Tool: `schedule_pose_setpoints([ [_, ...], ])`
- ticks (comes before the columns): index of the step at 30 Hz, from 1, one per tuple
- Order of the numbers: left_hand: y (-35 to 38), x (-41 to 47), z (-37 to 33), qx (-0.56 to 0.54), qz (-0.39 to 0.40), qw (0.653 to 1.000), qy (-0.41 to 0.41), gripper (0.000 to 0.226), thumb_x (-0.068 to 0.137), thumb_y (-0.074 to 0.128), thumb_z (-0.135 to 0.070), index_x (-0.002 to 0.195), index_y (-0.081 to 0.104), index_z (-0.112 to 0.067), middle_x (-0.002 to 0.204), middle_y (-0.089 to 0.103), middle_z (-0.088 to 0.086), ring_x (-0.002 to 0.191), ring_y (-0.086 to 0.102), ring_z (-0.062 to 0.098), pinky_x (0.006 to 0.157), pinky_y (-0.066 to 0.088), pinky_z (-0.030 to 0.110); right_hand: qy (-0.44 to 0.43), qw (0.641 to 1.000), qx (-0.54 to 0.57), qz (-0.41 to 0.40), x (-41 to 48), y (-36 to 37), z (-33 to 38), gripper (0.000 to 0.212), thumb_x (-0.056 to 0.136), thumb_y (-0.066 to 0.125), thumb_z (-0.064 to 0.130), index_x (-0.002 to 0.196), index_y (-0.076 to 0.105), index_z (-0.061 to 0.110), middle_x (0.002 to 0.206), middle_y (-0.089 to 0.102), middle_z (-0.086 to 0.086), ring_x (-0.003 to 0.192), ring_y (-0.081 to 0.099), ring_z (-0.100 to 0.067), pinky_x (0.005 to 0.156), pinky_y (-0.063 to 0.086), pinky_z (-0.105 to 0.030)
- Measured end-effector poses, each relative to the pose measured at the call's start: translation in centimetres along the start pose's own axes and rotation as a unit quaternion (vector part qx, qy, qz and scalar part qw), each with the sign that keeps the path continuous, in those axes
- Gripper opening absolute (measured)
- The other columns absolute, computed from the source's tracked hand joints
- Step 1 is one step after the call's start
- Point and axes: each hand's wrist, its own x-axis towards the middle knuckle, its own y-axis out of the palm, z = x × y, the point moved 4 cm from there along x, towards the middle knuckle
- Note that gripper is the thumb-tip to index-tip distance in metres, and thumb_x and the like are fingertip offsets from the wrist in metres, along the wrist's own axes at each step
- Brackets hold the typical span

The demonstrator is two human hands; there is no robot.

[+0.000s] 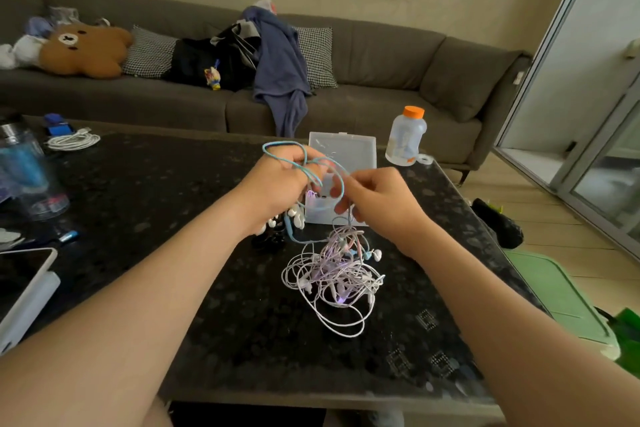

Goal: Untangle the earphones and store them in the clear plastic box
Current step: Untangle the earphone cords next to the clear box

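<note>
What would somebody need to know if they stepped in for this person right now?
Left hand: grips the blue earphone cable, which is looped over its fingers.
Right hand: pinches the same cable.
Clear plastic box: open on the table, just behind both hands.
Done: blue cable seems partly lifted out.
Left: free it, then untangle the white and lilac tangle on the table and box everything.

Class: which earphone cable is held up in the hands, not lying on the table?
The light blue cable, looped over the left hand, pinched by the right hand; the white-lilac tangle lies on the table.
</note>
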Motion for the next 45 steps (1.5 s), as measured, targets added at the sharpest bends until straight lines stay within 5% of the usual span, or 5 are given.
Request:
schedule_pose_setpoints([
  [8,0.2,-0.2,0.0,-0.103,-0.043,0.993,-0.031,0.031,0.114,0.037,-0.016,0.093,0.060,-0.017,0.089,0.078,0.000,0.075,0.066,0.006,0.078,0.050,0.033,0.037,0.951,-0.266,0.155,0.1,1.8,-3.7,0.019,0.100,0.066,0.025,0.101,0.083,0.017,0.101,0.078,-0.003,0.095,0.071,-0.023,0.092,0.060,-0.045],
  [14,-0.1,0.5,-0.2,-0.295,-0.116,0.946,-0.064,0.022,0.111,0.038,-0.007,0.095,0.052,-0.013,0.082,0.072,0.008,0.105,0.077,0.037,0.107,0.052,0.054,0.067,0.966,-0.200,0.147,-0.2,0.8,-3.5,0.036,0.092,0.079,0.045,0.116,0.067,0.021,0.085,0.076,0.000,0.060,0.070,-0.008,0.065,0.059,-0.028],
  [26,1.3,0.0,0.5,-0.375,-0.105,0.898,-0.204,0.037,0.114,0.034,-0.034,0.092,0.056,-0.014,0.065,0.045,0.002,0.050,0.028,0.013,0.055,0.034,0.029,-0.014,0.980,-0.150,0.133,0.0,0.1,-3.5,0.026,0.092,0.082,0.025,0.116,0.075,0.033,0.106,0.072,0.009,0.094,0.067,-0.009,0.083,0.052,-0.022],
  [32,1.1,0.2,0.0,-0.372,-0.106,0.904,-0.185,0.037,0.111,0.036,-0.032,0.087,0.057,-0.013,0.057,0.041,-0.001,0.048,0.024,0.010,0.051,0.021,0.027,-0.013,0.980,-0.155,0.123,-0.2,-0.4,-3.3,0.021,0.087,0.084,0.045,0.097,0.079,0.027,0.060,0.058,0.018,0.053,0.051,0.001,0.055,0.041,-0.014],
  [45,1.0,0.1,0.1,-0.366,-0.091,0.909,-0.176,0.037,0.112,0.034,-0.034,0.090,0.058,-0.015,0.062,0.042,-0.001,0.050,0.025,0.010,0.048,0.023,0.026,-0.019,0.988,-0.138,0.069,0.1,-0.1,-3.3,0.017,0.089,0.083,0.028,0.105,0.078,0.027,0.093,0.071,0.015,0.079,0.065,-0.001,0.072,0.053,-0.016],
])
